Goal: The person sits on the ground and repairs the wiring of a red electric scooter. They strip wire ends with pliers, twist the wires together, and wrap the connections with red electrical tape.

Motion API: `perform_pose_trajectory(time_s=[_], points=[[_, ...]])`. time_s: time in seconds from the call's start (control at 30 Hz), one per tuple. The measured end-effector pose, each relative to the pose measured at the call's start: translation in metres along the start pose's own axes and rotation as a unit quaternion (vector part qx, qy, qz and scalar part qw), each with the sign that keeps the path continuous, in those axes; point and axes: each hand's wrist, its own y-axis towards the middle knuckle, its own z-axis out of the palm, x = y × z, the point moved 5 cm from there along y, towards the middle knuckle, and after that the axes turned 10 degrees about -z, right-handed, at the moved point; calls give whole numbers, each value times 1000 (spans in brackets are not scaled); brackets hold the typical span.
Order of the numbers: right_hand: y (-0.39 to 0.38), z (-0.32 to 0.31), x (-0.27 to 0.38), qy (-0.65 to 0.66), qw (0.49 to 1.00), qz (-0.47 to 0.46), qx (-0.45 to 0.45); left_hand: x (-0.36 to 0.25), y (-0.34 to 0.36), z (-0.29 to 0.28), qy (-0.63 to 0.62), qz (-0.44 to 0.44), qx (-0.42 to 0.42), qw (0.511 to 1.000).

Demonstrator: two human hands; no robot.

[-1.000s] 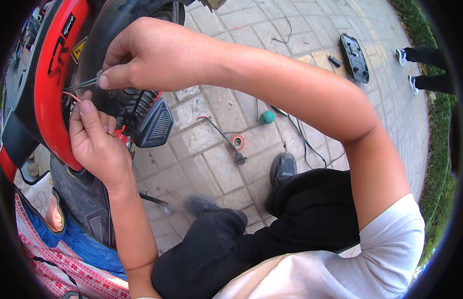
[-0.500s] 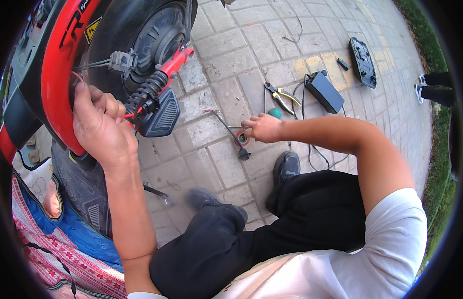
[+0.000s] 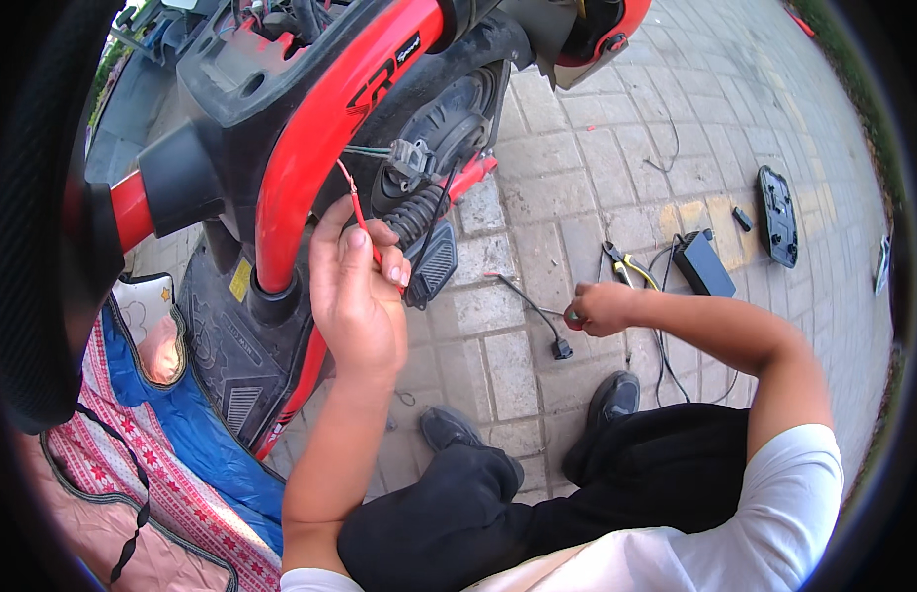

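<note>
- L hand: fingers closed narrow on a red wire, pinched btwn thumb and fingers, w/ the wire's upper end pointing up.
- The red wire is beside the red frame of the scooter; its upper end meets, or is very near, a thin pinkish wire coming from this frame. Whether they are joined, I can't tell.
- R hand: low over the paving, fingers curled at a small red roll, partly hidden. Grip firm or loose: can't tell.
- Short black cable w/ plug lies near R hand, on its left side.
- Pliers, yellow-black, are just beyond R hand; black box w/ cord is to their right.
- Grey connector hangs on thin wires by the rear wheel.
</note>
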Motion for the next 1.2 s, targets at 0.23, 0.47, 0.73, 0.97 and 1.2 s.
perform_pose_trajectory(time_s=[0.23,0.47,0.73,0.97,1.2], points=[[-47,-178,125,411,810,-258,-329,0,-17,0,186,107,56,975],[-27,-209,143,386,787,-275,-395,-7,-16,10,315,142,88,934],[-26,-226,150,129,824,-274,-478,-10,-13,10,408,144,40,901],[-30,-233,164,64,833,-214,-506,-15,-11,18,518,258,33,815],[-26,-234,161,130,841,-215,-478,-7,-9,19,567,275,14,777]])
